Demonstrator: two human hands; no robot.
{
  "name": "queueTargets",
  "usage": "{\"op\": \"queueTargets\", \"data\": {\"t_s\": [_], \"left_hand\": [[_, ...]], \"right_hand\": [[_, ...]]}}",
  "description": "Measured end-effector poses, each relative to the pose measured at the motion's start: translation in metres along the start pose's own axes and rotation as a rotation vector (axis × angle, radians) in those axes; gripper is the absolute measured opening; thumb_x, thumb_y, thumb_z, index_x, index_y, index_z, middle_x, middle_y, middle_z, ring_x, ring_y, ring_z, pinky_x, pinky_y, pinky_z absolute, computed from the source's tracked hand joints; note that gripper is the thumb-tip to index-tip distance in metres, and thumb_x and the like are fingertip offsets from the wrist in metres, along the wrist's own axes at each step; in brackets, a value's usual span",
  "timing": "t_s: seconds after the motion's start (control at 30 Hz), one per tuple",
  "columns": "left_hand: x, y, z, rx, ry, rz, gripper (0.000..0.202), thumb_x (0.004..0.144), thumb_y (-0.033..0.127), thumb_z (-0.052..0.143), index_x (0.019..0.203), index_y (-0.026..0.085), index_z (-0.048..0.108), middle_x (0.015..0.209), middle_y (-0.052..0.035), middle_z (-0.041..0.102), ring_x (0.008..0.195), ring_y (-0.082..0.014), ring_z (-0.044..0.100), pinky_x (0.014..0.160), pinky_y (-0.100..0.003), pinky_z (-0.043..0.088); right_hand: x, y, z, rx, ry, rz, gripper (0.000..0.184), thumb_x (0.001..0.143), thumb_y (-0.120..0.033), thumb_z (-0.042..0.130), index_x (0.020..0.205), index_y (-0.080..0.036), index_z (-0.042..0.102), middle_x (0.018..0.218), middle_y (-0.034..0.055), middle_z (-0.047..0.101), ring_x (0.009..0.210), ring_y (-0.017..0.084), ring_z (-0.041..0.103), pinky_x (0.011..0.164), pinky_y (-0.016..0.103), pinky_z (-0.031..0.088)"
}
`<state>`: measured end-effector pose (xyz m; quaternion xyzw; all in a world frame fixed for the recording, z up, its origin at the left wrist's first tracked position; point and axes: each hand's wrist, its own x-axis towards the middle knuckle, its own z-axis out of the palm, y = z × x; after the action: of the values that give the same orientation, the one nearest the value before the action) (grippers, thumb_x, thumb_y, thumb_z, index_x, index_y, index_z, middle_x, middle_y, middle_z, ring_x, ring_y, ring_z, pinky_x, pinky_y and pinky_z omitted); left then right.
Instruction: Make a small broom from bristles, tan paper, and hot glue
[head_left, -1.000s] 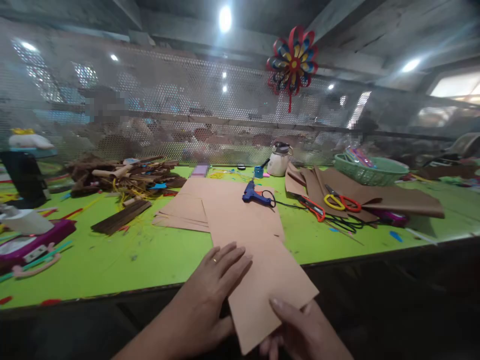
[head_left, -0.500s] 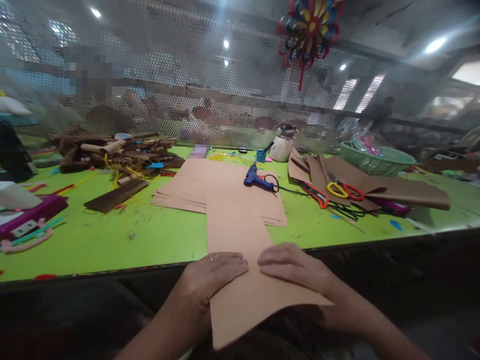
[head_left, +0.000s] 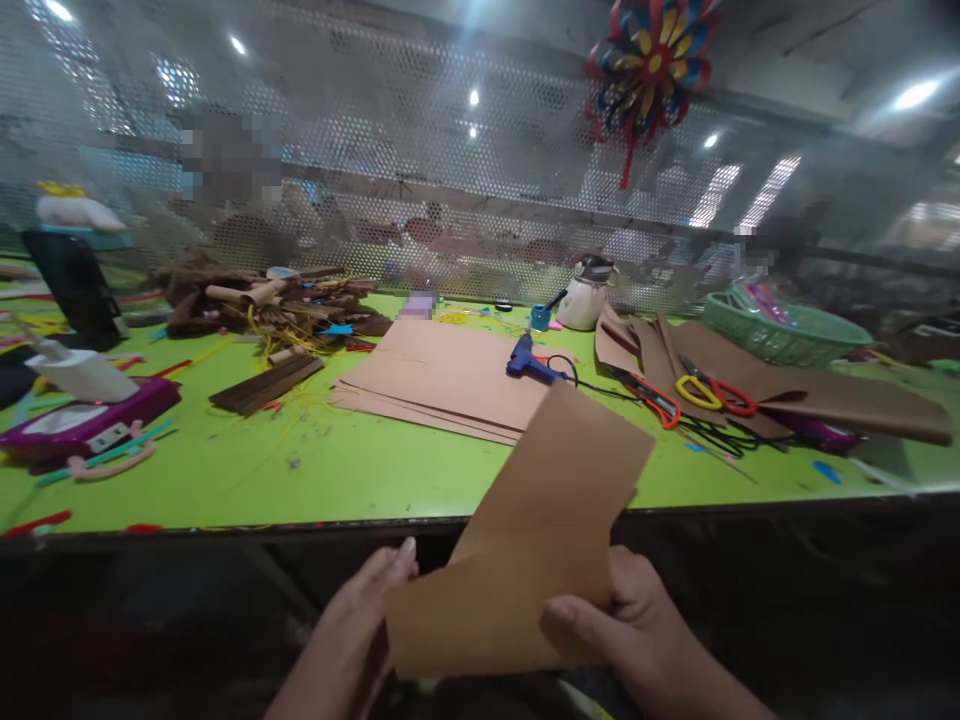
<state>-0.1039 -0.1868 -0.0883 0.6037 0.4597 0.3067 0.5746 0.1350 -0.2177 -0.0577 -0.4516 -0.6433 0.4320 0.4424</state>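
My right hand (head_left: 637,620) grips a brown kraft paper sheet (head_left: 532,530) at its lower right, thumb pressed on the front and fingers behind. The sheet is tilted and bent, held over the table's front edge. My left hand (head_left: 356,620) is beside the sheet's lower left corner, open, with its fingers extended and partly hidden by the paper. Whether it touches the sheet I cannot tell. Beyond the held sheet, a stack of brown paper sheets (head_left: 442,375) lies on the green table (head_left: 360,480). A blue glue gun (head_left: 529,360) rests on the stack's right part.
Orange-handled scissors (head_left: 660,402) and red-and-yellow-handled scissors (head_left: 712,390) lie by folded brown paper (head_left: 840,400) at right. Behind are a green basket (head_left: 795,330) and a white jug (head_left: 583,300). Brown scraps (head_left: 300,300) and a purple power strip (head_left: 112,420) are at left.
The sheet, earlier flat under both hands across the table edge, is now lifted and tilted in my right hand. My left hand has moved left and off its surface. The view has shifted slightly left.
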Motion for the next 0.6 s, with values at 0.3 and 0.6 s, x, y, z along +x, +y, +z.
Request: {"op": "queueTargets", "data": {"t_s": [0.3,0.6], "left_hand": [[0.006,0.009,0.049,-1.095,-0.264,-0.134,0.084,0.059,0.061,0.075,0.128,0.019,0.053,0.118,-0.0166,0.063,0.117,-0.0382,0.051,0.099,-0.053,0.038],[0.012,0.063,0.071,-0.992,-0.011,-0.163,0.063,0.071,0.035,0.075,0.127,0.016,0.054,0.107,-0.0135,0.069,0.102,-0.0325,0.063,0.089,-0.043,0.049]], "right_hand": [[-0.012,0.000,0.005,0.028,0.507,0.156,0.036,0.076,-0.048,0.064,0.070,-0.014,0.073,0.068,0.0080,0.070,0.063,0.021,0.064,0.055,0.025,0.051],[-0.008,0.007,0.054,0.077,0.456,0.015,0.036,0.075,-0.044,0.068,0.095,-0.015,0.072,0.086,0.0133,0.074,0.075,0.026,0.070,0.066,0.031,0.059]]}}
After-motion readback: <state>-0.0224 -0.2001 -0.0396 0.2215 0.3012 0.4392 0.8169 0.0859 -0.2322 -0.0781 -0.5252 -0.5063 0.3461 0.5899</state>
